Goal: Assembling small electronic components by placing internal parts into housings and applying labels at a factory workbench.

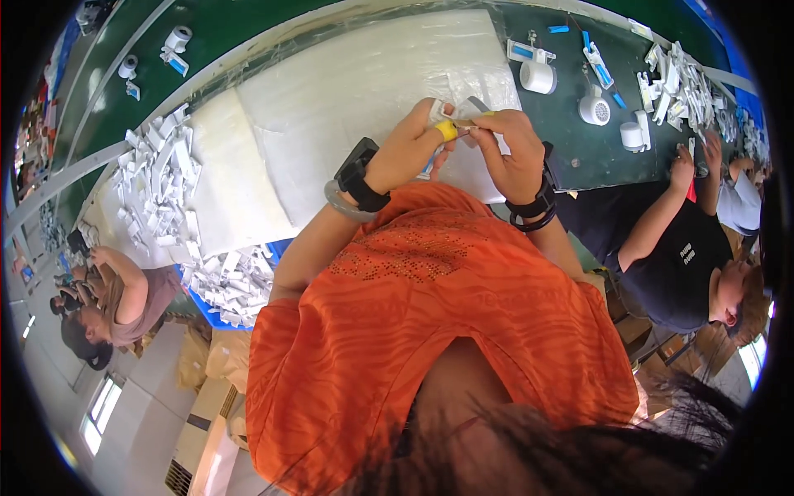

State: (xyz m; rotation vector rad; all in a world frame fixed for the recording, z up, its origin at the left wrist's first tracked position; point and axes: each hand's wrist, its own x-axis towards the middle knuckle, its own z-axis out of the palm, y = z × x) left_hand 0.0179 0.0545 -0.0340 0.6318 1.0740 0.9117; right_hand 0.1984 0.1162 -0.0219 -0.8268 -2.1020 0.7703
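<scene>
Both hands, left hand (411, 147) and right hand (514, 149), pinch a small white plastic part (451, 116) above the worktop (347, 91), apparently mid-assembly, needing careful alignment.

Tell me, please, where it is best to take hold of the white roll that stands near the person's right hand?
Probably grip the white roll by its curved sides, coming from above: it stands on its flat end on the green table, with free space around it.

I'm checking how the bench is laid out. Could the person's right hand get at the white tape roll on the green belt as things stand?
Probably yes. The white tape roll lies just beyond the right hand with nothing between them, but that hand, like the left hand, is busy holding a small white part.
</scene>
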